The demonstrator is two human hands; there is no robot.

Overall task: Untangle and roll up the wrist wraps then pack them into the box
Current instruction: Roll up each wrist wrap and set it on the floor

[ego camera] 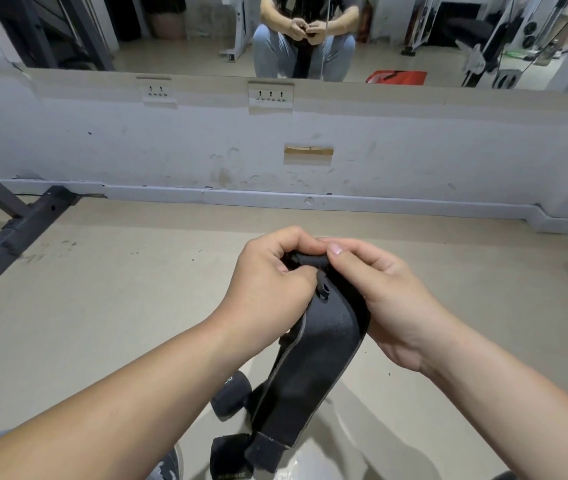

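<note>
Evidently pinches rolled top end of long black fabric wrist wrap between curled left hand and right hand, tail dangling above beige floor. Probably soft, light, floppy: best gripped at roll's edges, kept taut.

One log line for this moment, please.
phase: starting roll; wrist wrap: tail hanging; left grip: pinches its top; right grip: pinches its top; rolled wraps: on floor

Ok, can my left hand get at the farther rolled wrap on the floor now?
Probably not yet. The left hand is pinching the long wrap with the right hand. The farther rolled wrap lies below, mostly in view; free that grip and it looks reachable.
</note>
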